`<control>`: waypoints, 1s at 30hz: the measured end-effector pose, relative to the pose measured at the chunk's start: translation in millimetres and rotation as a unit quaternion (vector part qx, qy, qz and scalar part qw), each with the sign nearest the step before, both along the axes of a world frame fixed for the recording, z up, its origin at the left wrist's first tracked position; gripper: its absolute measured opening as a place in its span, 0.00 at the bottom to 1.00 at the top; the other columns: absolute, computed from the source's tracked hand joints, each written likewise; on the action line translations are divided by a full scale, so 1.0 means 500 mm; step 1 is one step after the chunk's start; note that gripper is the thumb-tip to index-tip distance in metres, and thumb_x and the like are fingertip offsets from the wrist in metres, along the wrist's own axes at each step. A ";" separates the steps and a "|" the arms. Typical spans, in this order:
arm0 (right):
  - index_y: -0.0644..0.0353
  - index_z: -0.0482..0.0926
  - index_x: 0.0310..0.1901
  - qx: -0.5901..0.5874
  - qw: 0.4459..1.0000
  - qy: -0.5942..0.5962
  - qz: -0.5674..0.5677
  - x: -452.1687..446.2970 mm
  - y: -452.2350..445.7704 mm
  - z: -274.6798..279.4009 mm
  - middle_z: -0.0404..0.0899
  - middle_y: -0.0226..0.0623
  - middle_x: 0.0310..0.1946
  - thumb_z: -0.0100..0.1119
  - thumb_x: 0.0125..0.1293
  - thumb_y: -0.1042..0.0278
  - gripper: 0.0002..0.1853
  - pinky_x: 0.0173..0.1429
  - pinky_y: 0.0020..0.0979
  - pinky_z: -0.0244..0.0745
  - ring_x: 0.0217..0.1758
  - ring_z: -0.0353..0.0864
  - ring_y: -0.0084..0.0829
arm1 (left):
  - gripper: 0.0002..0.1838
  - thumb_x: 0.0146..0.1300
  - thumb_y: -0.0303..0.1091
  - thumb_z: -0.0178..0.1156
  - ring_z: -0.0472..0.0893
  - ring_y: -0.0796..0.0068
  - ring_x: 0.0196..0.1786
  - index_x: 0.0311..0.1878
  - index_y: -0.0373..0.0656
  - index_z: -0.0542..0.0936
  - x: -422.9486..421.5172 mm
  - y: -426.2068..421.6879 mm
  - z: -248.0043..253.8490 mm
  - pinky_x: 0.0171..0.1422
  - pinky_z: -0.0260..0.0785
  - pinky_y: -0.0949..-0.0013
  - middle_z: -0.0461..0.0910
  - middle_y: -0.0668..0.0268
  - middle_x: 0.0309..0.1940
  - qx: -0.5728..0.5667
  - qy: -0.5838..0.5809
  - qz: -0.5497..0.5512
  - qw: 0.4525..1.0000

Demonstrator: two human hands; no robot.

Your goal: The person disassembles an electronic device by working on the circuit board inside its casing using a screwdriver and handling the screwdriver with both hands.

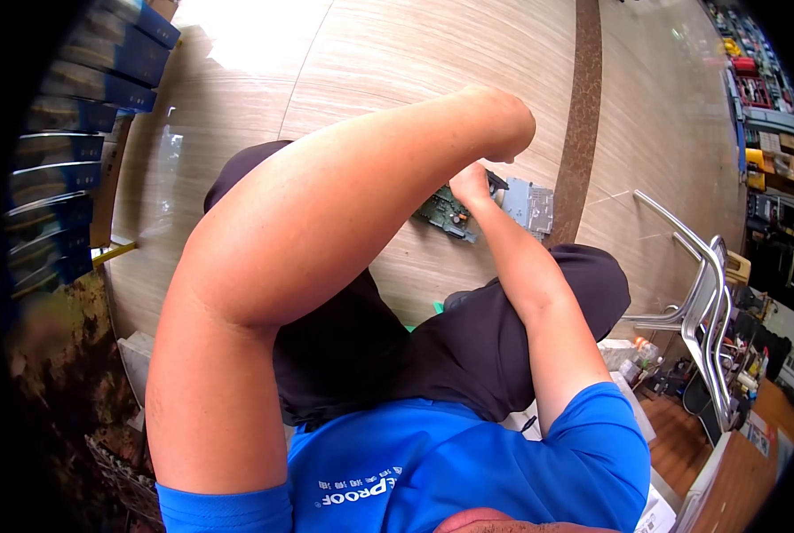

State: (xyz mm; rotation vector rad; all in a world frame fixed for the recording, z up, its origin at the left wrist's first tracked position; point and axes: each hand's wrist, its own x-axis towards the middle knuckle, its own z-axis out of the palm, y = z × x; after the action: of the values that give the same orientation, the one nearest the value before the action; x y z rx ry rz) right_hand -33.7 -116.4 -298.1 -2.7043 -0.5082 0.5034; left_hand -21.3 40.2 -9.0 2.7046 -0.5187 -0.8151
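Note:
An electronic unit with a green circuit board [448, 215] and a grey metal housing [528, 206] lies on the floor between my knees. My right hand [471, 185] is at the board, closed, beside a dark part of the unit; what its fingers grip is hidden. Above it, my left hand [504, 126] is raised with the forearm crossing the view. The wrist and back of that hand face the camera, so its fingers and anything in them are out of sight. The left forearm also covers part of the board.
Blue boxes [68, 115] are stacked at the left. On the right stands a chrome tubular frame [712, 284], with crowded shelves [774, 151] behind it. A dark brown strip [582, 107] crosses the glossy tiled floor [397, 62]. Something green shows between my legs.

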 end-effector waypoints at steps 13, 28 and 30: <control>0.54 0.83 0.45 0.022 0.998 -0.015 0.060 -0.010 0.008 0.027 0.82 0.51 0.40 0.56 0.63 0.65 0.11 0.55 0.45 0.75 0.47 0.81 0.49 | 0.12 0.58 0.37 0.66 0.83 0.58 0.49 0.45 0.45 0.86 0.002 -0.003 -0.010 0.49 0.74 0.56 0.84 0.59 0.45 -0.009 -0.001 -0.001 1.000; 0.55 0.84 0.44 -0.017 0.998 -0.037 0.058 -0.005 0.005 0.011 0.83 0.49 0.41 0.55 0.63 0.64 0.12 0.55 0.44 0.74 0.47 0.82 0.48 | 0.13 0.59 0.39 0.66 0.83 0.57 0.49 0.44 0.45 0.86 0.005 -0.001 -0.007 0.50 0.74 0.55 0.84 0.59 0.45 -0.012 0.004 -0.006 1.000; 0.55 0.84 0.45 0.045 0.999 -0.001 0.010 -0.009 0.004 0.034 0.83 0.49 0.42 0.56 0.61 0.65 0.12 0.56 0.43 0.74 0.49 0.81 0.48 | 0.13 0.59 0.39 0.67 0.83 0.57 0.49 0.44 0.45 0.86 0.003 0.001 -0.006 0.50 0.74 0.55 0.84 0.59 0.45 -0.013 -0.002 -0.011 1.000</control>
State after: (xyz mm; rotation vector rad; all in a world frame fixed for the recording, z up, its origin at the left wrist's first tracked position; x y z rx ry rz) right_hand -37.9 -114.2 -281.0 -2.6170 -0.5465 0.4724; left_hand -19.7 40.7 -11.9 2.6815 -0.5562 -0.8033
